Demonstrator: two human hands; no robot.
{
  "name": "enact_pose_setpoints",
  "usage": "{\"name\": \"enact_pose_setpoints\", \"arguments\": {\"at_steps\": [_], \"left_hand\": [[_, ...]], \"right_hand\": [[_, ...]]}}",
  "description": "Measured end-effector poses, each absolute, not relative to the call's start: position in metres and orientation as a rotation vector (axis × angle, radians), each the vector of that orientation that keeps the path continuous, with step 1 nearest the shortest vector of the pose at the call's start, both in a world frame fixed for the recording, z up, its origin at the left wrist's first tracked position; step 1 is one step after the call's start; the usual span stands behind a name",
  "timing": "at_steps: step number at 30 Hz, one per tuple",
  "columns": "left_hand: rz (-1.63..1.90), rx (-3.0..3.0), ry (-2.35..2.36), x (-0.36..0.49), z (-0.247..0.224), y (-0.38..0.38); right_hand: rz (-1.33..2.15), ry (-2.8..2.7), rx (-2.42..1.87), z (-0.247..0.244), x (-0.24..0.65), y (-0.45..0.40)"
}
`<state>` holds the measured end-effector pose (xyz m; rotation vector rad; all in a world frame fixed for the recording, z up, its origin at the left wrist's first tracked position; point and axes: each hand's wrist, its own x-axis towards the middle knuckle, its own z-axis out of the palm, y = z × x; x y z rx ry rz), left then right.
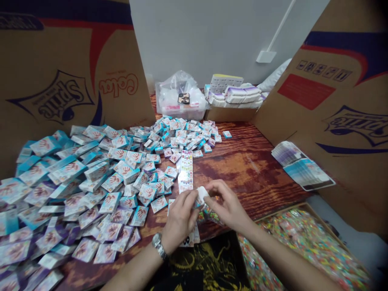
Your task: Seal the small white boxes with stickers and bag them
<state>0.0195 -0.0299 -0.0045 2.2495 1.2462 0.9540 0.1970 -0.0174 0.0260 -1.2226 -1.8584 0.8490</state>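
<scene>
Near the table's front edge, my left hand (181,212), with a metal watch on the wrist, is closed around a small white box (202,195). The fingers of my right hand (228,205) pinch the box's right side, and its printed faces are mostly hidden. Just below the hands lies a clear bag of small colourful pieces (209,215). A sheet of round coloured stickers (185,171) lies flat beyond my left hand. To the left spreads a large heap of small blue, purple and white boxes (113,182), each with a hand picture.
Tall cardboard cartons (75,60) flank the wooden table (242,161). At the back stand a plastic tub (182,111) of bags and a carton of stacked flat packs (239,97). Flattened boxes (303,167) lie at right. Below sits a carton of colourful packets (303,242).
</scene>
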Motion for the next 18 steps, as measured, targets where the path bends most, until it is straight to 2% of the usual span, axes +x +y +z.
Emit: {"name": "enact_pose_setpoints", "arguments": {"at_steps": [2, 4, 6, 12, 14, 18], "left_hand": [[0.962, 2.173, 1.272, 0.020, -0.002, -0.029], [0.982, 2.163, 1.268, 0.020, -0.002, -0.028], [1.022, 2.202, 1.257, 0.020, -0.003, -0.029], [1.051, 2.433, 1.287, 0.018, -0.009, -0.033], [1.052, 2.477, 1.303, 0.017, -0.010, -0.033], [1.039, 2.497, 1.327, 0.017, -0.011, -0.032]], "right_hand": [[0.599, -1.953, -1.172, 0.030, 0.196, -0.025], [0.497, -1.990, -1.149, 0.030, 0.192, -0.030], [0.571, -1.933, -1.179, 0.028, 0.187, -0.031], [1.157, -1.306, -1.235, 0.010, 0.174, -0.025], [1.150, -1.262, -1.242, 0.009, 0.173, -0.026], [0.924, -1.576, -1.292, 0.020, 0.172, -0.030]]}}
